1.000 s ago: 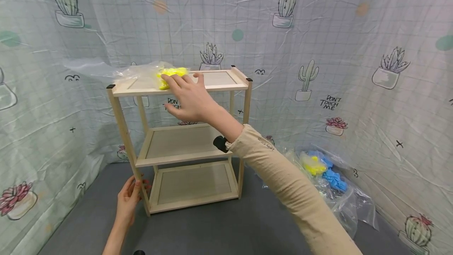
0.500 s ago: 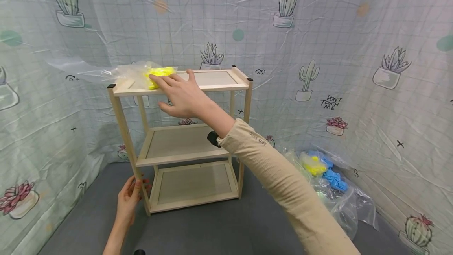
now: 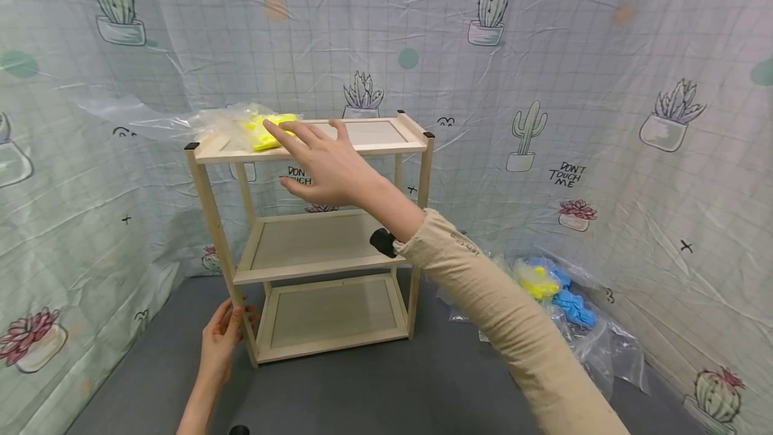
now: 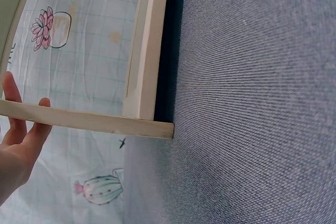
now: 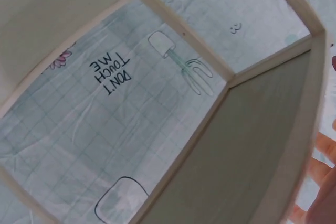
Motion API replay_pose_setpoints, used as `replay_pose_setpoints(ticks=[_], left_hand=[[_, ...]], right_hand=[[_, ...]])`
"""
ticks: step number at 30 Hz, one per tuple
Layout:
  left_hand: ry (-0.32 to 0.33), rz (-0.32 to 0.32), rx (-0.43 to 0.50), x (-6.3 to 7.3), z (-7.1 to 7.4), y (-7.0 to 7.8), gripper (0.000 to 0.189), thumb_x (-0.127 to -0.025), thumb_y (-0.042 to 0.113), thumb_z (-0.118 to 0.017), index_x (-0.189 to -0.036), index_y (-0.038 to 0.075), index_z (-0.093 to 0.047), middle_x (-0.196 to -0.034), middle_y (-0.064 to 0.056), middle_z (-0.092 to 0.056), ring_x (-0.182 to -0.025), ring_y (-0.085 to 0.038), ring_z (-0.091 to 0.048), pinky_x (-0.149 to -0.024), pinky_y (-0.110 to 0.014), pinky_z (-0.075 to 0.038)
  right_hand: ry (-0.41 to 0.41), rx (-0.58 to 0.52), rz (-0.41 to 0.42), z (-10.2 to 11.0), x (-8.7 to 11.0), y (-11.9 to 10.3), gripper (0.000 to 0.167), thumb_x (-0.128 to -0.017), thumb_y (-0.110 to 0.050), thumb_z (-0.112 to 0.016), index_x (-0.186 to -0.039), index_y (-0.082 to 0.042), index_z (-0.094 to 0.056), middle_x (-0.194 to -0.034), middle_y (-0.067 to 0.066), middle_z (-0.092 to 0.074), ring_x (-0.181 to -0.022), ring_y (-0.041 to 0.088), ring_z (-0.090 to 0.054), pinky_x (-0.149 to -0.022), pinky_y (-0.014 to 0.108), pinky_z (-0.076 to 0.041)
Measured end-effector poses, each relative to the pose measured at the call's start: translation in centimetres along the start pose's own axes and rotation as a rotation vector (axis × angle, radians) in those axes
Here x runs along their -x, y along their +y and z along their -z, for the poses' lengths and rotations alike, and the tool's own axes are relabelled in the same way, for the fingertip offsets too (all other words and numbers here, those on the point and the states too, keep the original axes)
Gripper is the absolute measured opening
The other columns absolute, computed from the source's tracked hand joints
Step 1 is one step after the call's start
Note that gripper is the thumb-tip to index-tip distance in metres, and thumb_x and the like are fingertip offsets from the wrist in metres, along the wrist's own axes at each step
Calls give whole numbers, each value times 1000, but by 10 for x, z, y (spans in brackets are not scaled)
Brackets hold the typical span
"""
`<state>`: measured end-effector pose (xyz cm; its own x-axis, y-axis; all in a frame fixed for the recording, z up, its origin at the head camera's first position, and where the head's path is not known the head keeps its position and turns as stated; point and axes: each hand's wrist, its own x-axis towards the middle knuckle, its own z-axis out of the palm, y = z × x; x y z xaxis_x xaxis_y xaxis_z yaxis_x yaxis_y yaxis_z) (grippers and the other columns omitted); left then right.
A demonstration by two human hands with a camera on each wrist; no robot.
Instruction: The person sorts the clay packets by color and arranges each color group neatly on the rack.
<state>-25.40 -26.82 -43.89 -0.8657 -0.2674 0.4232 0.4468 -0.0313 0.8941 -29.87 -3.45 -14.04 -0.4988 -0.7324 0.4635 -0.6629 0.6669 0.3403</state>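
Observation:
A three-tier wooden shelf rack with black caps on its posts stands upright in the middle of the head view. Low on its front left post, my left hand holds the wood; the left wrist view shows fingers reaching behind the post. Bright yellow contents in a clear plastic bag lie on the left half of the top tier. Over that tier's front edge, my right hand is spread palm down, fingers extended, its fingertips overlapping the yellow part's right edge.
Clear plastic bags with yellow and blue contents lie to the right on the grey surface. A cactus-print curtain surrounds the area. The bag's loose end hangs out past the rack's left side.
The bag with yellow contents slid left along the top tier with my right hand, then stayed there. My right hand has since drawn back slightly rightward. The left hand keeps its place.

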Motion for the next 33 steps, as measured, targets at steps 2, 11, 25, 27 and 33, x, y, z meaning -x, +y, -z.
replay_pose_setpoints(ticks=[2,11,25,27,33], left_hand=[[-4,-6,4,0,0,0,24,-95,12,-41,-115,10,-52,-86,10,-66,-76,-4,-66,-63,-19,-50],[-19,-17,3,0,1,1,24,-94,11,-41,-113,18,-54,-86,10,-66,-75,-4,-66,-62,-18,-50],[-48,10,-32,0,2,2,24,-95,14,-40,-114,21,-52,-87,14,-66,-76,-1,-64,-62,-18,-48],[-57,5,-27,-1,2,2,24,-95,14,-40,-115,20,-52,-88,14,-65,-76,-1,-64,-63,-18,-49],[-58,3,-14,-1,1,1,24,-95,13,-40,-114,19,-52,-88,13,-65,-77,-1,-65,-65,-19,-49]], right_hand=[[26,-10,16,1,11,3,68,-90,-50,-35,-144,-24,-4,-146,-7,-23,-135,9,-22,-106,51,-12],[194,-83,87,-1,72,29,60,-90,-39,-47,-141,-18,-25,-139,0,-37,-130,16,-33,-101,48,-20],[385,-235,-18,-48,178,73,46,-80,-12,-63,-124,-10,-50,-119,7,-56,-109,22,-48,-88,47,-31],[410,-263,-38,-57,191,79,45,-79,-9,-63,-122,-9,-52,-115,8,-57,-106,23,-49,-87,46,-32],[442,-283,-98,-84,225,93,42,-75,-4,-65,-116,-7,-56,-108,9,-60,-98,24,-51,-82,45,-34]])
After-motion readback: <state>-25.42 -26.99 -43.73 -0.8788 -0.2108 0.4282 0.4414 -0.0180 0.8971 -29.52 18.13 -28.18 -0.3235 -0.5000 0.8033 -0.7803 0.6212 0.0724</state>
